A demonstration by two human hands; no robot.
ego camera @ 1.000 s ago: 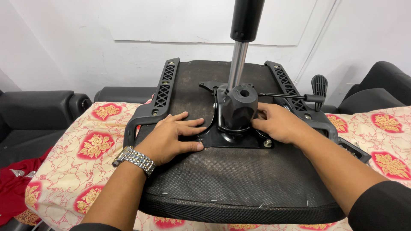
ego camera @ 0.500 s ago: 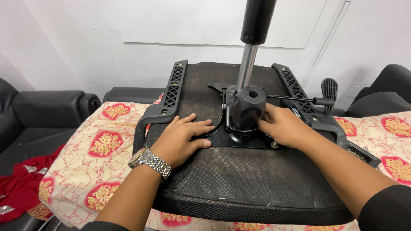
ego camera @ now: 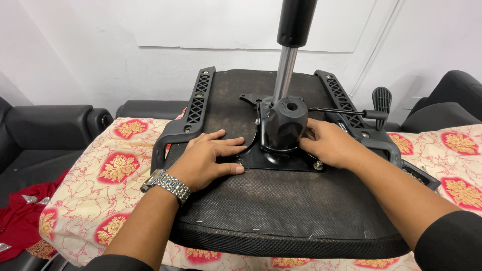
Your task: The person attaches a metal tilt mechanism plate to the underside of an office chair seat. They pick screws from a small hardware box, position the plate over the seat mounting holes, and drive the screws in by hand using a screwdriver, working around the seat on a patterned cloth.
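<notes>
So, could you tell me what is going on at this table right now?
A person is working on an upturned office chair seat lying on a floral cloth. The left hand rests flat on the seat's underside, fingers touching the edge of the black mounting plate. The right hand is at the other side of the plate, by the tilt mechanism, from which the gas cylinder stands upright. A bolt sits in the plate near the right hand.

We see open seat underside (ego camera: 286,200) nearest us; the gas cylinder (ego camera: 285,70), mechanism plate (ego camera: 281,155) and side brackets (ego camera: 193,108) crowd the far half.
</notes>
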